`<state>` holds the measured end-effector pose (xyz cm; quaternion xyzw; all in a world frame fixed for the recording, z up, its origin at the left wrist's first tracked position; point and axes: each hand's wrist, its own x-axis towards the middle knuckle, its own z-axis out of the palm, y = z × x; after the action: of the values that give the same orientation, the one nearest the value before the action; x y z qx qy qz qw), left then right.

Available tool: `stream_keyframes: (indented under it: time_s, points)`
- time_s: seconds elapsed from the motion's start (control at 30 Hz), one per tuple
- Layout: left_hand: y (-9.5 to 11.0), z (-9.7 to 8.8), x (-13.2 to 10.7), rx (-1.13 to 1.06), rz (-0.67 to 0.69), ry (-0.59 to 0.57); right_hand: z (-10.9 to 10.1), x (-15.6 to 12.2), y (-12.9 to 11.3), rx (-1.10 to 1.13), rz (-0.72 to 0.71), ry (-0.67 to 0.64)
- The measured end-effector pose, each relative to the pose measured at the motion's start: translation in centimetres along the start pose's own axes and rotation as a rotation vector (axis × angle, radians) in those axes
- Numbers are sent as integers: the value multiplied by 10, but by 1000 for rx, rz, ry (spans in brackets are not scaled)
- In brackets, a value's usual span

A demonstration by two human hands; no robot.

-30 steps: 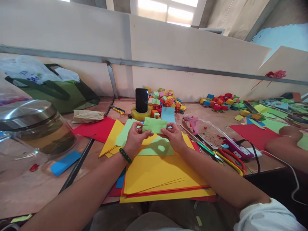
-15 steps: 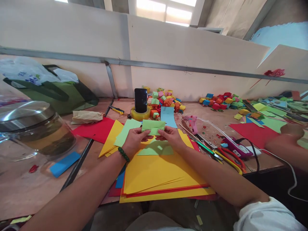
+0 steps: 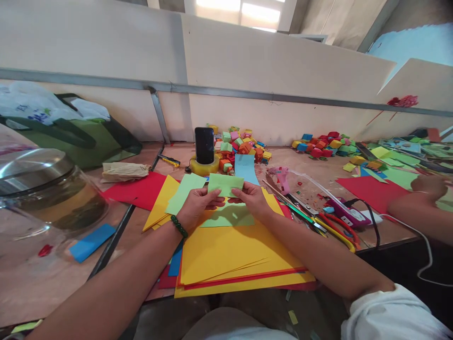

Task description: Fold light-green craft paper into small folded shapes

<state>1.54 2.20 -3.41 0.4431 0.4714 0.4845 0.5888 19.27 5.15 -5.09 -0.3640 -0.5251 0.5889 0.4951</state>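
Observation:
Between my two hands is a folded piece of light green paper [image 3: 225, 183], raised above the stack. My left hand [image 3: 201, 203], with a dark green bead bracelet [image 3: 179, 226] at the wrist, pinches its left end. My right hand [image 3: 250, 198] pinches the right end, thumb on the near face. Below them another light green sheet [image 3: 228, 216] lies on a stack of yellow paper [image 3: 226, 255], which has red and orange sheets under it. Just left of my left hand lies a further light green sheet [image 3: 186, 191]. The fingertips behind the held paper are partly hidden.
A phone [image 3: 204, 145] stands on a yellow tape roll [image 3: 205, 165]. Folded paper cubes [image 3: 244, 146] are heaped behind. Right are a pink glue gun [image 3: 282, 178], scissors [image 3: 306, 208] and a purple power strip [image 3: 348, 213]. A glass jar [image 3: 53, 198] stands left; another person's hand [image 3: 428, 189] is far right.
The crease across the held green paper no longer shows; its near face now looks flat and smooth. Both hands keep their pinch at its ends. The camera view has shifted slightly.

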Motion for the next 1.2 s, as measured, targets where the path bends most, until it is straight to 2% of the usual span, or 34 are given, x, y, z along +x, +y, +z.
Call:
stream_keyframes:
  time_s: [0.13, 0.47, 0.77, 1.0, 1.2]
  points:
    - [1, 0, 0, -15, 1, -27, 0, 1, 1, 19, -23, -15]
    - [2, 0, 0, 26, -3, 25, 1, -1, 2, 10, -76, -26]
    - [4, -2, 2, -23, 11, 63, 1, -2, 1, -5, -93, -110]
    - [6, -1, -1, -24, -21, 32, -1, -4, -2, -39, -106, -138]
    - [3, -2, 1, -21, 4, 7, -4, -3, -1, -59, -76, -147]
